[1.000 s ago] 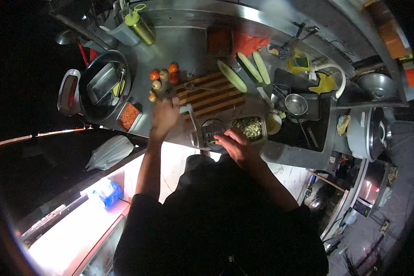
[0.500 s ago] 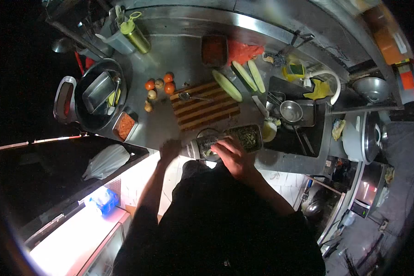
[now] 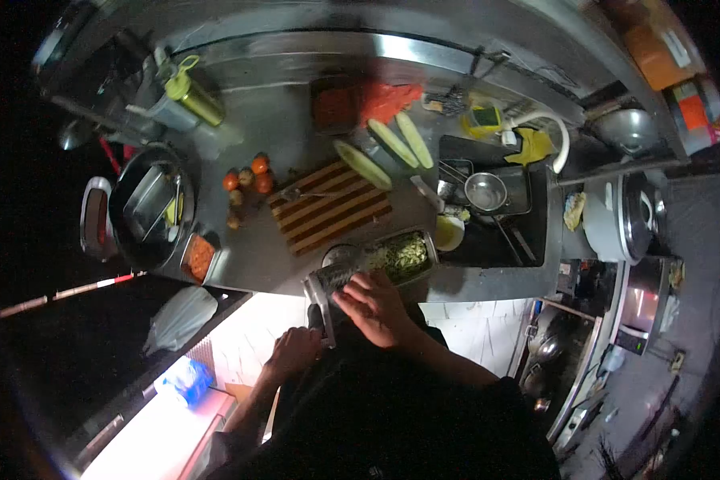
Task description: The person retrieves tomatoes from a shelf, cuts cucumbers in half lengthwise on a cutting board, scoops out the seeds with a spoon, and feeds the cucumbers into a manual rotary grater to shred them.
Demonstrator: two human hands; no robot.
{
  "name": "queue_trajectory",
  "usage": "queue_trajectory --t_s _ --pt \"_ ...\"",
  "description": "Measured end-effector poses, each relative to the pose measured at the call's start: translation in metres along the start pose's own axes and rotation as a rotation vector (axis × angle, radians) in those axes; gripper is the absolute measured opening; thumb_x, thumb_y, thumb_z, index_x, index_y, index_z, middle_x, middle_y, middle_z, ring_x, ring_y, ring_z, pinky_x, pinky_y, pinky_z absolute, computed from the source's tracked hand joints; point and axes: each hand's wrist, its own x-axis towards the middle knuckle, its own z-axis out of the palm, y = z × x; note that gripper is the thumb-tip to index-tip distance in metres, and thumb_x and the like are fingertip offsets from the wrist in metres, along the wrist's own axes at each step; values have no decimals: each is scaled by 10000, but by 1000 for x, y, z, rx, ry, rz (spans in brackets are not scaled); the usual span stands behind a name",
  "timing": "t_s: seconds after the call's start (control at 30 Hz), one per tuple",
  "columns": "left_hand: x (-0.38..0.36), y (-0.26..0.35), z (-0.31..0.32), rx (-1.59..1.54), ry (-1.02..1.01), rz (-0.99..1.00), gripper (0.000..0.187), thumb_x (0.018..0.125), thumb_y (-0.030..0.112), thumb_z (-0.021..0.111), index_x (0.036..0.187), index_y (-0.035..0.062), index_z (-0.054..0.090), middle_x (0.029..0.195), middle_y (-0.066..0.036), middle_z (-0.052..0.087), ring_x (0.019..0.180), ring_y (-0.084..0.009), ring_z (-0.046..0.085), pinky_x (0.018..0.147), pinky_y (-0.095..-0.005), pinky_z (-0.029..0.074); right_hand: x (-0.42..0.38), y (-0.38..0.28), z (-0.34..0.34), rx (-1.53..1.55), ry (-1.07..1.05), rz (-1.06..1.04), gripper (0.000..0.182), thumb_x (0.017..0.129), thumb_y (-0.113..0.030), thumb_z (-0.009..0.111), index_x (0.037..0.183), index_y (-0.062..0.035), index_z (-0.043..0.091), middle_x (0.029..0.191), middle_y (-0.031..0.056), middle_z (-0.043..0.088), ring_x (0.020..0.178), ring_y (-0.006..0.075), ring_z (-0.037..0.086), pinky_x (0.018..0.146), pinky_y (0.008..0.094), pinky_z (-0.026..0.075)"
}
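A metal-and-clear device like a crank grater (image 3: 328, 280) stands at the counter's near edge. My left hand (image 3: 296, 350) is closed round its crank end, low at the front. My right hand (image 3: 370, 308) lies on the near right side of the device with its fingers bent against it; what is under the fingertips is hidden. Just beyond that hand a metal tray (image 3: 430, 260) holds shredded pale green pieces. A striped cutting board (image 3: 328, 210) with a spoon (image 3: 296, 194) on it lies behind the device, and long pale green halves (image 3: 362, 165) lie at its upper right.
Tomatoes and onions (image 3: 248, 180) sit left of the board. Farther left are a tray of orange shreds (image 3: 200, 258) and a large black basin (image 3: 120, 200). On the right, a sink (image 3: 488, 244) holds a small pan (image 3: 486, 192). A green bottle (image 3: 196, 100) stands at the back left.
My left hand has swung down toward my body with the crank. My right hand has shifted slightly left and down. The whole view has shifted, and the green shreds in the tray look brighter.
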Motion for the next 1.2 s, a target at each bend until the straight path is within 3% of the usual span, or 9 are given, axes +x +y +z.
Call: queue_trajectory --t_s 0.1,0.23,0.47,0.7,0.83,0.93,1.03,1.13,1.2 --pt "40 -59 64 31 -55 -267 131 900 185 576 915 55 594 797 -156 626 768 -330 642 646 -481 500 -4 3 9 -92 143 -87 217 845 -166 698 1045 -82 689 1028 67 605 1037 236 546 821 456 417" --pt "100 -180 62 506 662 94 223 876 194 592 1043 52 630 785 -135 593 709 -318 606 646 -438 504 2 -7 2 -165 64 11 173 837 -216 684 938 -76 669 938 48 619 1071 248 538 834 481 417" --pt "52 -30 -132 478 428 -153 89 904 131 529 914 89 607 872 -118 590 818 -309 589 750 -465 443 0 -1 -3 -171 20 10 213 827 -223 697 947 -53 652 944 80 637 1131 255 518 872 478 417" --pt "2 19 -69 6 -327 -125 295 799 288 734 917 45 617 867 -167 645 851 -361 645 751 -469 506 5 4 5 -156 187 -53 278 799 -249 728 947 -30 640 969 91 613 1199 264 466 889 486 403" --pt "0 -55 78 -210 -137 -298 287 824 254 710 976 28 619 870 -201 637 786 -417 637 668 -521 507 12 -2 -5 -230 -137 37 270 813 -276 721 895 -29 653 1014 114 565 1117 252 457 866 463 387" --pt "37 -124 124 -261 179 -297 173 868 186 625 963 44 602 881 -229 644 821 -428 650 694 -526 519 14 -9 -7 -93 34 141 242 823 -270 709 805 -37 648 913 104 545 1033 235 446 852 443 378" --pt "74 -177 97 455 585 163 106 913 150 537 961 65 580 829 -190 618 793 -390 641 709 -495 527 23 -18 -16 -334 -234 52 229 842 -275 688 753 -67 653 838 101 522 983 225 431 840 430 373" --pt "88 -151 49 367 137 -96 196 919 144 517 1071 56 605 891 -172 634 828 -354 655 737 -467 542 29 -19 -15 -274 -350 50 226 869 -320 638 722 -154 685 752 49 541 983 231 430 856 419 364" --pt "84 -161 57 449 241 -42 234 910 163 541 1109 58 606 893 -166 636 825 -339 654 724 -458 539 29 -18 -18 -231 -340 7 234 869 -320 631 697 -170 685 726 34 545 998 232 436 872 420 359"
